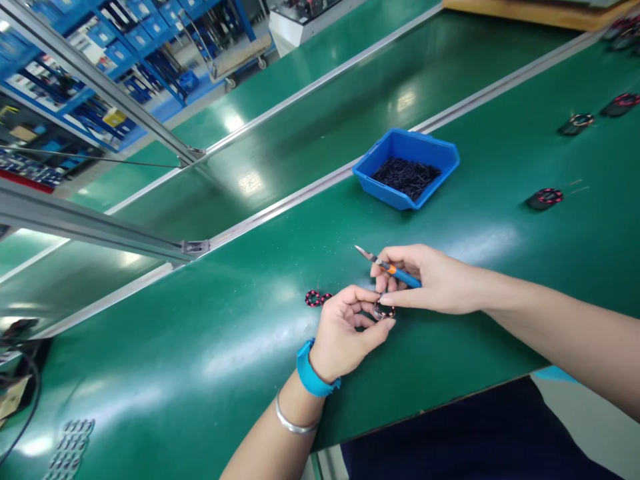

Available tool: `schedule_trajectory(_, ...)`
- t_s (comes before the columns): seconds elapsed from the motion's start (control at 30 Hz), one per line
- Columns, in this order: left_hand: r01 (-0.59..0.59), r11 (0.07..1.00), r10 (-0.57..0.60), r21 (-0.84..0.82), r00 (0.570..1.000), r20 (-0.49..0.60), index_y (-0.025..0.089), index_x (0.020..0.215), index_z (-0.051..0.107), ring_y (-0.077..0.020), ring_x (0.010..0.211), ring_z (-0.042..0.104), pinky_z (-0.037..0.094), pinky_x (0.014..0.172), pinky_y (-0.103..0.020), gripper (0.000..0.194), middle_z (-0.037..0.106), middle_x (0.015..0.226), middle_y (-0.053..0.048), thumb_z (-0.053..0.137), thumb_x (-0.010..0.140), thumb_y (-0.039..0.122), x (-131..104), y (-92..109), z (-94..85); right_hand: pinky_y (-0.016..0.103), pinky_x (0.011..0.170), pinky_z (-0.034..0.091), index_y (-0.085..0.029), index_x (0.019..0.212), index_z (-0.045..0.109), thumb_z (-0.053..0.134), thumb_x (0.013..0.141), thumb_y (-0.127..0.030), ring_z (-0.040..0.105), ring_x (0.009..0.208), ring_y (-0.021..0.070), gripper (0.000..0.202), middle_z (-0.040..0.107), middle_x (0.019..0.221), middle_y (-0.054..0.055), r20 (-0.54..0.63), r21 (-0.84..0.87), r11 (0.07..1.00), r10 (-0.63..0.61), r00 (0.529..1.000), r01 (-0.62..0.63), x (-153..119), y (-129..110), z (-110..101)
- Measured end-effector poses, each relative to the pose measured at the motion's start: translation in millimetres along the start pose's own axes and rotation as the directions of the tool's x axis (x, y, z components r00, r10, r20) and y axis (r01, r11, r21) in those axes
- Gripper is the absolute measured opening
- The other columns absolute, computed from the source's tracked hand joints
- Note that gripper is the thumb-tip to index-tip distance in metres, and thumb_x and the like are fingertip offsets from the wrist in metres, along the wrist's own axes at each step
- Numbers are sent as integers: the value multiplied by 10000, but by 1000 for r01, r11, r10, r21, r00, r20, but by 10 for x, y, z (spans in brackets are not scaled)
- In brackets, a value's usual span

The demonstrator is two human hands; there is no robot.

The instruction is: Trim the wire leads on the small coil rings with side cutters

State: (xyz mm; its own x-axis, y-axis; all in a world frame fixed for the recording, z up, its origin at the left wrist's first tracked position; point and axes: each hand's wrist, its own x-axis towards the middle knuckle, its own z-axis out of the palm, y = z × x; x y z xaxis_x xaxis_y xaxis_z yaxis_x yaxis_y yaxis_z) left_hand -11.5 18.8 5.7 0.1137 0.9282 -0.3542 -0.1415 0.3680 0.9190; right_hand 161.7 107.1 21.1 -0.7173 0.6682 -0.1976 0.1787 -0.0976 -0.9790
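Observation:
My left hand (347, 330), with a blue band at the wrist, pinches a small dark ring-shaped wire coil (385, 309) between thumb and fingers. My right hand (425, 277) grips small cutting pliers (395, 270) with blue and orange handles. Their metal tip points up and left, away from the coil. The right thumb and fingertips also meet the coil's upper edge. Just beyond my left hand lie black and pink wound coils (316, 298) on the green tabletop (240, 320), partly hidden by the fingers.
A blue bin (407, 170) of short black pieces stands ahead of my hands. Another wound coil (547, 198) with long wire leads lies at right, with several more behind it. A metal frame post (100, 223) rises at left. Small metallic parts (70, 447) sit at lower left.

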Motion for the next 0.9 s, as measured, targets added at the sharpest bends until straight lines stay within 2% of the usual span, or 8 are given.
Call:
schedule_trajectory(0.17,20,998,-24,61,997,76,127,826,631,-76,666,630,540,599,-153,342,698,788,-24,862,575,96,-11,27,0,289,638,467,-192,821,565,730,706,-264,547,649,117,213,579,715,-38,-180,32,994,-95,979,102,51,42,47)
schedule_trajectory(0.27,54,998,-55,14,997,56,126,831,631,-79,672,635,537,590,-148,396,709,794,-28,897,538,108,-5,37,-9,283,608,449,-193,846,558,782,672,-307,531,605,104,305,583,698,-50,-286,92,993,-44,957,73,58,45,-77)
schedule_trajectory(0.4,48,995,-46,-87,999,22,128,842,619,-57,636,621,531,572,-130,406,689,749,1,896,545,105,9,21,-12,320,682,501,-185,886,566,807,645,-308,611,681,143,362,687,757,6,-86,82,994,80,993,-73,14,9,-117)
schedule_trajectory(0.47,29,994,-27,-106,999,16,126,844,620,-51,628,620,533,574,-124,378,681,728,10,880,571,99,12,7,-11,332,703,510,-191,871,567,775,665,-296,623,699,153,312,688,751,7,-31,66,996,69,997,-67,7,9,-75)
schedule_trajectory(0.57,10,993,-9,-119,1000,7,124,837,622,-59,654,639,549,591,-128,354,702,753,-7,872,587,93,13,-13,-10,308,662,484,-203,836,568,732,681,-279,579,653,132,238,621,695,-27,-142,40,999,-13,990,19,26,40,-57)
schedule_trajectory(0.67,5,992,-6,-123,1000,-2,124,830,622,-65,669,651,561,602,-135,346,718,779,-23,877,597,103,13,-22,-11,294,604,466,-206,860,558,746,665,-298,546,616,121,286,601,690,-35,-264,50,998,-11,965,25,38,62,-87)
schedule_trajectory(0.83,-16,992,16,-126,1000,-1,134,836,624,-62,659,647,562,614,-137,362,697,739,0,897,599,135,13,-24,-14,318,668,502,-199,862,560,731,674,-282,601,668,142,268,654,731,-3,-109,55,998,19,994,-13,29,42,29)
schedule_trajectory(0.9,-33,992,31,-119,999,-15,136,836,626,-69,674,651,568,628,-148,366,700,748,-5,905,600,153,13,-28,-19,312,653,490,-200,839,568,705,687,-275,580,652,136,218,610,701,-21,-149,41,999,-22,989,28,41,47,55)
